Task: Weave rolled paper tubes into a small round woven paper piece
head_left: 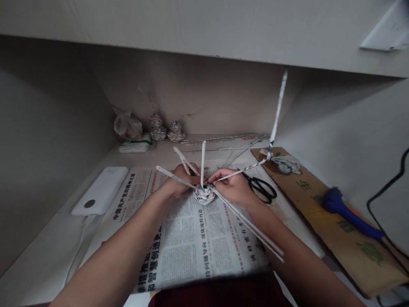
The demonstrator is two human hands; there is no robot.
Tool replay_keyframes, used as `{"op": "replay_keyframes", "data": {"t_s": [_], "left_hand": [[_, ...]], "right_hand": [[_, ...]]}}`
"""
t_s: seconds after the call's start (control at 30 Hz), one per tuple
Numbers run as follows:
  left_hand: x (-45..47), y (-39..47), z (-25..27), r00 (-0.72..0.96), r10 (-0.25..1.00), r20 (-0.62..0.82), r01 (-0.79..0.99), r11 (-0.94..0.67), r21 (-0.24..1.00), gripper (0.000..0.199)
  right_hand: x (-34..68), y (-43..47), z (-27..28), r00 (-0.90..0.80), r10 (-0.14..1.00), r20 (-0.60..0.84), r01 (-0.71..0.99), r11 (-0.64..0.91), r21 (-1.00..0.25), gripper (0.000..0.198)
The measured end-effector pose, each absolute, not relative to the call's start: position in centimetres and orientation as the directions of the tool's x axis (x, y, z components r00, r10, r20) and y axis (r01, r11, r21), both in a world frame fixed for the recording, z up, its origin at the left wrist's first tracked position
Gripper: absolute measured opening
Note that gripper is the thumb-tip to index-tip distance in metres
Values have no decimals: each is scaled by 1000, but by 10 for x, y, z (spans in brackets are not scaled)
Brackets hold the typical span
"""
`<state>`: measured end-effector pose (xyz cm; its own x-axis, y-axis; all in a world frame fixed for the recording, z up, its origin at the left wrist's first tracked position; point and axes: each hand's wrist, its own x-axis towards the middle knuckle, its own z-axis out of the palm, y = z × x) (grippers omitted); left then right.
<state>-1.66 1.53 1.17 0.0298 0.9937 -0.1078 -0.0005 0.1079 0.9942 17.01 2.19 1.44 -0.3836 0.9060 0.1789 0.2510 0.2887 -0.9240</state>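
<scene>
A small round piece woven from rolled newspaper strips sits low over the newspaper between my hands. Several stiff paper tubes stick out of it, upward, to the left and down to the right. My left hand is closed at its back left edge, fingertips partly hidden behind the tubes. With thumb and forefinger, my right hand pinches a long paper strip close to the weave. That strip runs out to the right, then bends sharply upward at a joint. Black-handled scissors lie just beyond my right hand.
Newspaper covers the desk. Two woven gourds stand at the back, near a plastic bag and loose paper sticks. On the left lies a white power bank; on the right, cardboard carries a blue glue gun. A shelf overhangs.
</scene>
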Motion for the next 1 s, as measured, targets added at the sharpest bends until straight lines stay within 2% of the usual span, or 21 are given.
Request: {"op": "replay_keyframes", "data": {"t_s": [0.07, 0.17, 0.27, 0.47, 0.7, 0.83, 1.0], "left_hand": [[-18, 16, 9, 23, 996, -89, -9, 89, 996, 36], [-19, 18, 7, 6, 999, -52, 3, 52, 999, 37], [-19, 18, 8, 16, 999, -29, 48, 28, 998, 35], [-19, 16, 13, 84, 996, -3, 77, -4, 997, 26], [-17, 16, 15, 76, 995, -63, 49, 59, 997, 32], [-17, 14, 15, 91, 993, -75, 114, 64, 991, 31], [-18, 13, 16, 106, 993, -55, 179, 35, 983, 29]], "right_hand": [[171, 25, 15, -308, 945, 106, 253, 189, -949, 10], [172, 28, 13, -178, 984, 19, 333, 78, -940, 30], [171, 28, 11, -155, 986, -67, 380, -3, -925, 36], [163, 26, 5, -135, 987, -90, 203, -61, -977, 25], [157, 31, -7, -200, 969, -142, 70, -130, -989, 23], [151, 29, -6, -155, 987, -50, 70, -39, -997, 14], [148, 24, -5, -159, 950, 267, 166, 293, -942, 10]]}}
